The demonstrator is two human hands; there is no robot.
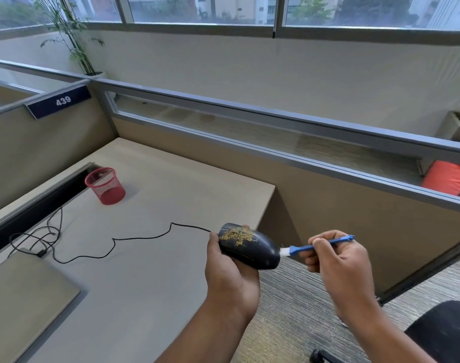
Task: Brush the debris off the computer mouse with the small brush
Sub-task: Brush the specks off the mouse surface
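1. Left hand (230,268): holds the black, rounded plastic computer mouse (252,248) from below, thumb along its near side by the cable end and a fingertip showing over its far side. The grip is closed round the body.

2. Computer mouse: raised off the surface, level with the right edge of the beige laminate desk (171,200), its rounded rear end out over the grey striped carpet (289,310). A patch of yellowish, crumb-like debris (236,235) lies on its top at the button end.

3. Right hand (336,260): pinches the small blue plastic brush (300,249) by the handle, thumb and curled fingers closed round it. The white bristles (283,251) touch the rear end of the mouse, well apart from the debris.

4. Thin black cable (190,226): runs from the mouse leftwards across the desk in loose bends to a tangle near the left edge.

5. Flat grey closed laptop (27,297): at the near left corner, just beside the tangle.

6. Red wire-mesh bin (105,186): upright, near the far left corner.

7. Beige partition with a dark blue plate (62,100) reading 439: behind the left edge.

8. Black chair (443,334): on the carpet, at the lower right of the view.
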